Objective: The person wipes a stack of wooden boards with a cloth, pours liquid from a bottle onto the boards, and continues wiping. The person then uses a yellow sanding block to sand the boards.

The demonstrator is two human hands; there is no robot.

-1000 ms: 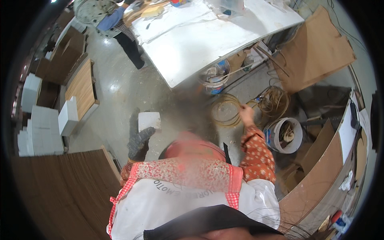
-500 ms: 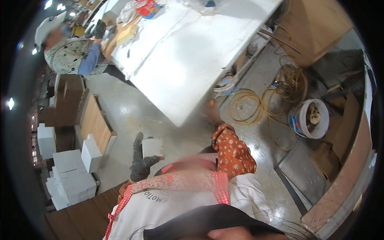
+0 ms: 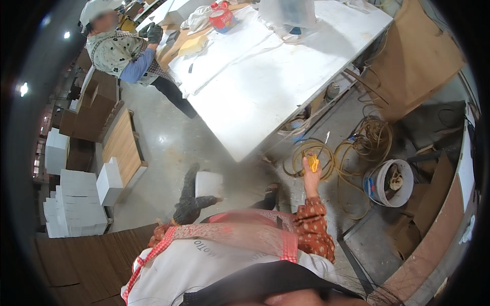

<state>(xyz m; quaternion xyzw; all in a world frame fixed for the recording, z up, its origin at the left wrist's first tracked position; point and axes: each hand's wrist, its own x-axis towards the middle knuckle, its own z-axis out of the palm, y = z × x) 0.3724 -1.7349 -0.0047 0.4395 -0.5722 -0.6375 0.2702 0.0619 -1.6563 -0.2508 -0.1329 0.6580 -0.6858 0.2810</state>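
My left hand (image 3: 188, 201), in a dark grey glove, grips a small white block (image 3: 209, 184) between thumb and fingers, low beside my apron. My right hand (image 3: 311, 176) is bare and closed round a yellow-handled tool (image 3: 313, 162). A thin shaft with a pale tip sticks up from that tool; its exact kind I cannot make out. This hand is out to the right of the white table's near corner, above coiled yellowish hose (image 3: 332, 171) on the floor. The white-topped table (image 3: 255, 97) stands ahead of me, with neither hand touching it.
A co-worker (image 3: 120, 56) in dark gloves stands at the table's far left. A red tub (image 3: 222, 19) and yellow sponge-like block (image 3: 193, 46) lie on the table. White boxes (image 3: 76, 196) and brown cardboard (image 3: 92, 260) are stacked left. A white bucket (image 3: 403, 183) stands right.
My right hand has moved right, away from the table corner, and the yellow-handled tool now shows plainly in it. My left hand still holds the white block. The whole view has shifted.
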